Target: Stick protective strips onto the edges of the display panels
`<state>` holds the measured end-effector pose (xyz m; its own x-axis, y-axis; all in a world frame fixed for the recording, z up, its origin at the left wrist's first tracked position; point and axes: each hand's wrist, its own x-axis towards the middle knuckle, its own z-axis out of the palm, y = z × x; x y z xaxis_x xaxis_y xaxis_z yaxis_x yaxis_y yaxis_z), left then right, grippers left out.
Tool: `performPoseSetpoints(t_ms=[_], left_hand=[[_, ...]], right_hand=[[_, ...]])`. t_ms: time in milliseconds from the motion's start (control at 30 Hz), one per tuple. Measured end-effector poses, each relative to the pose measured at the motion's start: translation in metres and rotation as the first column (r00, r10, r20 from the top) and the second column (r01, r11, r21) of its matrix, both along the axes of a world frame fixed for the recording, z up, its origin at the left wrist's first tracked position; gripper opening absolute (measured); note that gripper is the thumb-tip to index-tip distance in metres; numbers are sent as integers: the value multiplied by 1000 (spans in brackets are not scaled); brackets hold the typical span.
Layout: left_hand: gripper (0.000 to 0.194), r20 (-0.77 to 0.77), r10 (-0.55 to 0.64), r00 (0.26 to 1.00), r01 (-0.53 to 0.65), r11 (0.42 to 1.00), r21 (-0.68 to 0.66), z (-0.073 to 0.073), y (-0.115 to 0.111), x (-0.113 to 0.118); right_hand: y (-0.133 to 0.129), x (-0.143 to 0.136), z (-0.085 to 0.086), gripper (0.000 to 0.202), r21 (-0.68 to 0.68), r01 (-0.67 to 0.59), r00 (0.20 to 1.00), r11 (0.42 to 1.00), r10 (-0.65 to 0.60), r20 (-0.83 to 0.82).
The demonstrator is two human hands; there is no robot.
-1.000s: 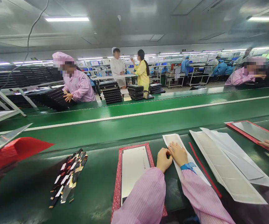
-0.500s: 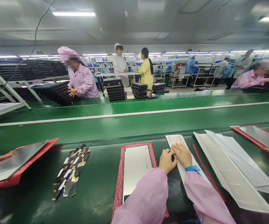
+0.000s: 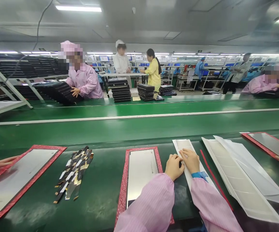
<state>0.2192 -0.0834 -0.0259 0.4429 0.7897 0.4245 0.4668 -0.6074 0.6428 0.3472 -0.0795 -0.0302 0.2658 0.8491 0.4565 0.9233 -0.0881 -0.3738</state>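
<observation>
My left hand (image 3: pixel 174 167) is curled, its fingertips drawn together at the left edge of a long white backing sheet (image 3: pixel 185 145). Something small and dark shows by its thumb; what it pinches is too small to tell. My right hand (image 3: pixel 190 160), with a blue band (image 3: pixel 199 175) at the wrist, rests on the same sheet. Its fingers are bent and close together, their tips meeting the left hand's; anything between them is hidden. Left of my hands lies a flat display panel (image 3: pixel 141 174) with a silvery back, on red bubble wrap (image 3: pixel 123 190). My left sleeve covers its lower right part.
A pile of dark flex strips (image 3: pixel 75 174) lies left on the green bench (image 3: pixel 100 193). Right are a red strip (image 3: pixel 215 178) and more backing sheets (image 3: pixel 241 180). Other people's hands touch wrapped panels at left (image 3: pixel 20 180) and right (image 3: pixel 270 143). Black tray stacks (image 3: pixel 120 90) stand beyond.
The neighbour's panel at left has been lowered from a tilt to lie flatter on its red wrap. My hands stay almost in place, fingertips shifting slightly on the sheet.
</observation>
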Motion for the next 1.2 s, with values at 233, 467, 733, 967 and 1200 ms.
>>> performPoseSetpoints(t_ms=[233,467,733,967,1200], left_hand=[[17,-20,-5,1000,6,999,34,2,-1,0],[21,-88,-14,996,20,997,73,3,-1,-1],[30,-269,21,963,18,989,144,8,-9,-2],[34,-295,16,955,15,995,103,10,-12,-3],[40,-304,7,953,18,997,80,11,-12,-3]], right_hand=[[1,-3,-3,31,38,-42,999,998,42,-6],[8,4,-11,29,85,-87,989,993,96,-110],[10,16,-12,36,144,-39,925,989,90,-369],[6,27,-13,42,160,42,782,986,67,-620],[6,37,-16,45,225,135,530,965,121,-839]])
